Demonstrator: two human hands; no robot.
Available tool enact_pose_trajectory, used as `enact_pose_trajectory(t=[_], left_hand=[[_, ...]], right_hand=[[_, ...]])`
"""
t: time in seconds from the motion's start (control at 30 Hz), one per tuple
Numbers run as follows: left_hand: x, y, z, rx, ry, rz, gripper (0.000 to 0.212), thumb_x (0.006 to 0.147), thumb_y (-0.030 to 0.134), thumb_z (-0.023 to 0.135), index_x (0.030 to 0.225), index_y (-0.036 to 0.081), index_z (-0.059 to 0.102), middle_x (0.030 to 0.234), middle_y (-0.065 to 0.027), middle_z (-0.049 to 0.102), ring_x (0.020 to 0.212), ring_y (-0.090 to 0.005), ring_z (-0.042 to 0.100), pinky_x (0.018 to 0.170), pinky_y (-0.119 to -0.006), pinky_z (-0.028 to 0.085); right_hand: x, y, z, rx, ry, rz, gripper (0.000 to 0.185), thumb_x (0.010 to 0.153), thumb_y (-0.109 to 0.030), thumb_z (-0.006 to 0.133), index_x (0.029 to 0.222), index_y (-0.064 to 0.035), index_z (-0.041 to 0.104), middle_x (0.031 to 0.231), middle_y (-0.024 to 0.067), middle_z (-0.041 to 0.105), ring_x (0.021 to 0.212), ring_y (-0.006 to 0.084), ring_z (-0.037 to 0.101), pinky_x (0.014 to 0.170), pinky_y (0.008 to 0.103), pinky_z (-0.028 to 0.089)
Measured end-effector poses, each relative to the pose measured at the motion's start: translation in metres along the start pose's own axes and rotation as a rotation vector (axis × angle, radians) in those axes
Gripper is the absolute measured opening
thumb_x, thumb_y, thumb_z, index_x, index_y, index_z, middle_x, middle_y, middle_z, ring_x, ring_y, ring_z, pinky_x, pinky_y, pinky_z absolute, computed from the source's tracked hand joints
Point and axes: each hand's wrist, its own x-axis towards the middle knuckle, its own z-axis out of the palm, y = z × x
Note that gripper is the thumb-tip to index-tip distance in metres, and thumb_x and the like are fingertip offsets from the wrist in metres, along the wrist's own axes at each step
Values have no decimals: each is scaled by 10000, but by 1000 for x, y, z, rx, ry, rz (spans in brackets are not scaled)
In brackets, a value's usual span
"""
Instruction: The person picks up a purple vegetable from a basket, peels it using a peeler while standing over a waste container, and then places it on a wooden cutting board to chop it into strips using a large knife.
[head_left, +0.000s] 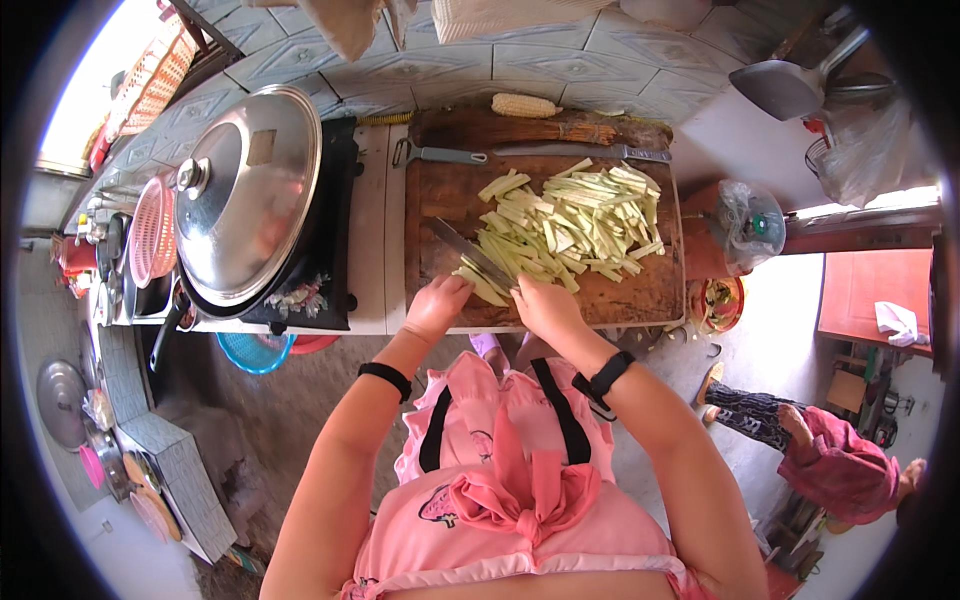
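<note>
My right hand (549, 306) grips a kitchen knife (472, 251) whose blade slants up and to the left over the wooden cutting board (439, 187). At the board's front edge, my left hand (441, 301) pinches a few pale green vegetable slices (484, 286) right beside the blade. Farther back and to the right spreads a heap of cut vegetable strips (592, 210). The knife's handle is mostly hidden in my right fist.
Behind the heap lie a peeler (442, 155), a second knife (570, 151) and a corn cob (525, 105). A lidded wok (255, 187) stands on the stove at left. A plastic-wrapped container (750, 225) is at right. Another person (832, 457) stands at far right.
</note>
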Motion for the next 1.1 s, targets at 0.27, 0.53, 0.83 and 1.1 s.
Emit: enact_pose_trajectory(t=[0.27,0.53,0.83,1.1], left_hand=[[3,-3,2,24,11,33,266,674,80,529,932,83,591,903,-34,526,812,-223,537,656,-310,487],[5,-1,5,68,38,42,217,675,85,531,882,91,596,850,-26,521,796,-214,536,637,-300,487],[5,-6,0,53,40,62,219,654,82,536,864,101,599,816,-26,517,785,-214,534,637,-306,485],[4,-4,1,44,39,55,183,654,100,541,828,99,601,798,-34,496,787,-213,532,627,-303,484]], right_hand=[[-11,-4,-11,64,-1,-14,153,837,-177,457,804,-28,461,551,141,544,534,335,556,478,441,422],[-12,-14,3,100,-68,39,170,826,-181,485,774,-23,451,565,168,538,544,355,547,493,450,420],[11,-16,-8,149,28,74,172,828,-208,491,832,-36,498,623,166,563,592,352,559,513,450,428],[-7,-22,-1,102,-27,-18,144,837,-168,454,804,-28,448,555,150,540,534,338,553,482,448,425]])
